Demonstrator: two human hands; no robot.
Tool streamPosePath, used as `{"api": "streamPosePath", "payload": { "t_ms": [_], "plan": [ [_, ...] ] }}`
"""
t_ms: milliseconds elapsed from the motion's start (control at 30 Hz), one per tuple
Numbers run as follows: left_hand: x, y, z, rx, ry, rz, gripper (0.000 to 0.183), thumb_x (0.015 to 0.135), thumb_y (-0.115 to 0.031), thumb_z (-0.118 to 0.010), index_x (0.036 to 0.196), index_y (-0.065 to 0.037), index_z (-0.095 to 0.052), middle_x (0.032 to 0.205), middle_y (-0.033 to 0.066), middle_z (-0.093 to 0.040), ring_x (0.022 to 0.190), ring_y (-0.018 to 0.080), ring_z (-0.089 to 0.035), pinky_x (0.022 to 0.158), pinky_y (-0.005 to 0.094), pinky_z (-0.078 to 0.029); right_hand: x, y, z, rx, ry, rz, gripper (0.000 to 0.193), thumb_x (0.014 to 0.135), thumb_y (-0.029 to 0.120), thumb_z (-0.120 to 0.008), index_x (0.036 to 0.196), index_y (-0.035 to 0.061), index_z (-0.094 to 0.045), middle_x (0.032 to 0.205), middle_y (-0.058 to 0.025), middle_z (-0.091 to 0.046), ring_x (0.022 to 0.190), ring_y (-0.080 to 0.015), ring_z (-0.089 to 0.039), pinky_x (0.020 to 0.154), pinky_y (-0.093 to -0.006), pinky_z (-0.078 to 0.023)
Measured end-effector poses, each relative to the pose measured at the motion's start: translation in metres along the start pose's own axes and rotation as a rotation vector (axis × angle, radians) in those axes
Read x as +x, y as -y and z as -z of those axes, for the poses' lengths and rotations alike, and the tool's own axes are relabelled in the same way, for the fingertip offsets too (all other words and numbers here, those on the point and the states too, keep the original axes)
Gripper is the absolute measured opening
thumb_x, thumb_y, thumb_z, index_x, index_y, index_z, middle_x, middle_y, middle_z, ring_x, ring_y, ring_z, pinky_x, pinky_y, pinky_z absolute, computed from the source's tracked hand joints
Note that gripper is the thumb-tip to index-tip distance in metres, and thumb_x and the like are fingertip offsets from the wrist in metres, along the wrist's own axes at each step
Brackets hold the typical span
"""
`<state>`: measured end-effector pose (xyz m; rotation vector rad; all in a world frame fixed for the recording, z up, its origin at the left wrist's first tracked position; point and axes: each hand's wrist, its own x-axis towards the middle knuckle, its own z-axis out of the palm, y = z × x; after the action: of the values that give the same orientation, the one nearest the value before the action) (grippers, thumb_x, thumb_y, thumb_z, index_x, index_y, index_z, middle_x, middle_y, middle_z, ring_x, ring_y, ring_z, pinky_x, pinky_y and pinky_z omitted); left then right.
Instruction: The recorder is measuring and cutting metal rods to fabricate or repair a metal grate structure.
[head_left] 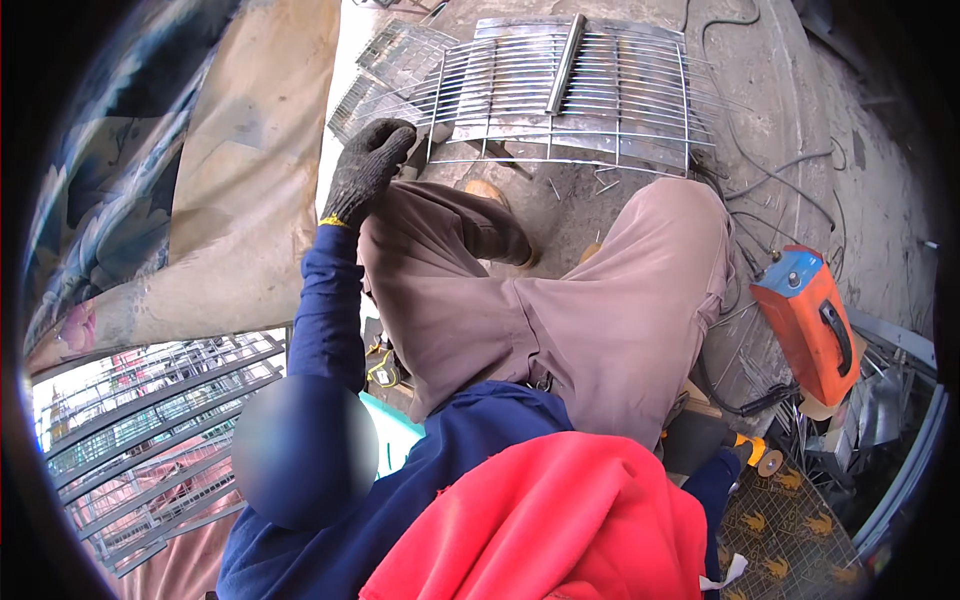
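My left hand (372,170), in a dark grey knit glove with a yellow cuff, is by my left knee, next to the near left corner of a metal wire grid (620,140). Its fingers are curled in, and whatever lies inside them is hidden. A bare metal bar (567,65) lies across the grid, with a metal sheet (640,35) beneath. At my right side, low down, my right hand (742,453) shows only in part beyond the blue sleeve. It is closed around a yellow angle grinder (757,447) whose round disc (769,463) faces outward.
An orange and blue welding machine (808,325) with a black handle stands to my right, cables (790,190) trailing over the floor. Slatted metal frames (160,430) are at the lower left, below a hanging stained cloth (250,170). Metal scraps (880,400) lie at the right.
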<state>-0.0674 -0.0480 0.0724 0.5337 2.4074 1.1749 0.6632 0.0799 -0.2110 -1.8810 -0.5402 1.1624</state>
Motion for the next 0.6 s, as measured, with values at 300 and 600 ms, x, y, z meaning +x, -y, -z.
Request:
{"api": "streamPosePath", "payload": {
  "t_ms": [300,600],
  "plan": [
    [0.068,0.051,-0.021,0.431,-0.08,0.031,0.044,0.088,-0.041,-0.063,0.101,0.001,-0.07,0.093,0.0158,-0.071,0.084,0.0241,-0.066,0.08,0.0368,-0.05,-0.02,0.209,-0.182,-0.128,0.129,0.275,0.024,0.096,0.023,-0.055,0.107,0.0022,-0.061,0.082,0.0001,-0.055,0.068,-0.0084,-0.05,0.062,-0.0225,-0.043],
    [0.084,0.063,-0.034,0.519,0.043,0.078,0.048,0.084,-0.044,-0.057,0.106,-0.003,-0.07,0.101,0.0207,-0.07,0.098,0.0353,-0.066,0.088,0.0426,-0.049,-0.247,0.319,-0.439,-0.873,1.082,1.429,0.023,0.092,0.024,-0.064,0.11,0.0103,-0.069,0.099,-0.0103,-0.07,0.087,-0.0251,-0.067,0.081,-0.0347,-0.052]
  ]
}}
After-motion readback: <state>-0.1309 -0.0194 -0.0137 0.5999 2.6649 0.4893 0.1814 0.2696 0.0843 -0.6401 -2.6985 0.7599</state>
